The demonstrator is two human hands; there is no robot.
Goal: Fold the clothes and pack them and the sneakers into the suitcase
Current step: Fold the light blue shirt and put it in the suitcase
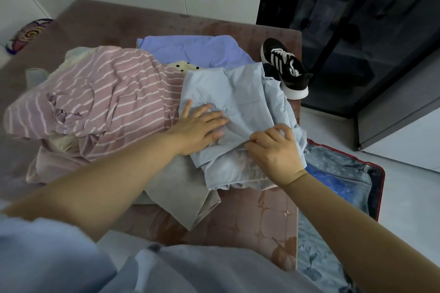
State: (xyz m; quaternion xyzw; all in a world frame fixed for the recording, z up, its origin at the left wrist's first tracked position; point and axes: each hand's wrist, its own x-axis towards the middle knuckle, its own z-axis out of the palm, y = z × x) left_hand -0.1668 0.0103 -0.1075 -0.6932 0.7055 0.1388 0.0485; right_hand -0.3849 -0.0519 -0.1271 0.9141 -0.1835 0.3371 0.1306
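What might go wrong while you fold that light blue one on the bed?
The light blue garment hangs past the right edge of the bed, so it may slide off unfolded toward the open suitcase. The sneaker sits near that edge beside the fabric; a tug might knock it down. The right grip pinches only one edge, so the fold may turn out crooked.

One head-worn camera looks forward and down, close over the bed (266, 211), both forearms reaching into its wide view.
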